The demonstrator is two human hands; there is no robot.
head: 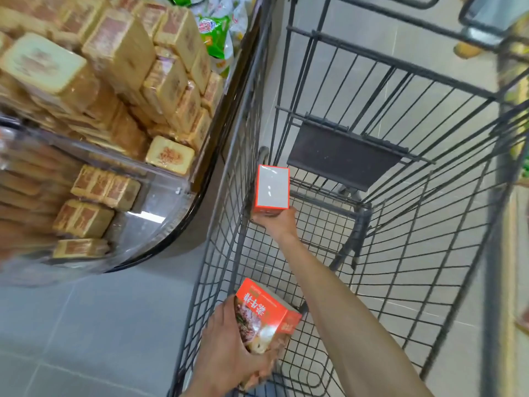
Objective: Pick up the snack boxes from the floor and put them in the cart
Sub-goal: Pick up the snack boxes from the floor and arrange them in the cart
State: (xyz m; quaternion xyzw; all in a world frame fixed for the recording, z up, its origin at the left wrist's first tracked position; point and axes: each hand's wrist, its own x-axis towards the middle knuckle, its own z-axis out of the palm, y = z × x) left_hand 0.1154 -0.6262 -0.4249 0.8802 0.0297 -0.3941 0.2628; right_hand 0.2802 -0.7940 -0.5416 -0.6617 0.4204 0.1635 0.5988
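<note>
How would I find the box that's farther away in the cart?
Look inside the black wire cart. The right hand holds an orange-edged box near its left wall. Unlike the picture-covered box in the left hand, it shows a plain grey-white face.

the grey-faced snack box (pixel 272 187), orange at its edges, is held upright inside the cart (pixel 343 156), close to its left wire wall. the printed snack box (pixel 266 313), orange with a food picture and white characters, is held tilted at the cart's near left corner.

In cart (pixel 343 156), seemingly: far box (pixel 272 187) ahead of near box (pixel 263 308); display bin (pixel 160 213) left.
</note>
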